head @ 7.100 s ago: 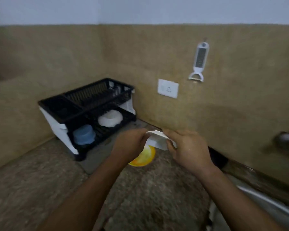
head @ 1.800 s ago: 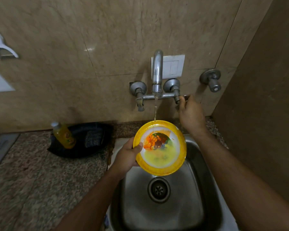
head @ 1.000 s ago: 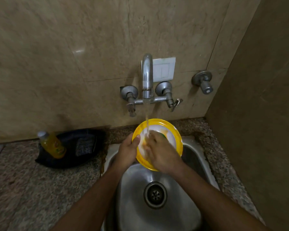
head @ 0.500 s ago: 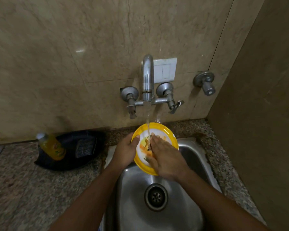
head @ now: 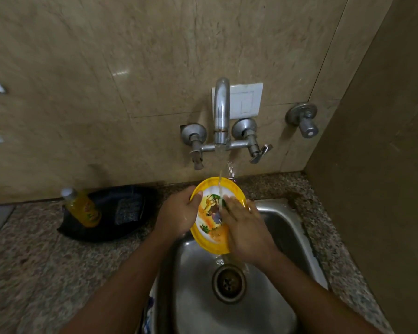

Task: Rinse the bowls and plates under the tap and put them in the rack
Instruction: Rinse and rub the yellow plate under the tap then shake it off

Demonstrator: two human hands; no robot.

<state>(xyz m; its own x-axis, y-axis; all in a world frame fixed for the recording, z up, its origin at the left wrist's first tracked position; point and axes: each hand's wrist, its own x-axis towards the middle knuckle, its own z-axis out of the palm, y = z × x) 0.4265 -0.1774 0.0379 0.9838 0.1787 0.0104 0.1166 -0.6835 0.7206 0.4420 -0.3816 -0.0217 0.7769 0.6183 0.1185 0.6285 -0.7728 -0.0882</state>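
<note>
Over the sink: a yellow-rimmed plate [head: 211,239] with a printed picture in its white well is held tilted above the steel sink [head: 287,235], under the stream from the wall tap [head: 221,112].
Left hand: the left hand [head: 179,216] is clamped on the plate's left rim, thumb over the front edge, the other fingers hidden behind.
Right hand: the right hand [head: 245,233] lies flat and open on the plate's right half, fingers spread across the wet face, gripping nothing (it looks like a rubbing stroke, a judgement from the pose).
Residue: orange smears show on the lower well near the rim, so rinsing seems unfinished.
Slip risk: only one hand truly holds the plate; wet skin on a wet, glossy rim could let it slide down into the sink if the rubbing hand presses hard.
Splash risk: water strikes the tilted face and runs off the near rim toward the drain [head: 228,283]; droplets already fly beside the stream, and a steeper tilt could throw spray onto the granite counter [head: 46,261] or toward the white wall switch [head: 246,100] right behind the spout.
Left clutter: a yellow bottle [head: 82,208] leans in a black tray [head: 111,213] on the counter, well clear of the plate but on the side the plate would likely travel.
Rack: not in view, so the carry would start with a dripping plate.
</note>
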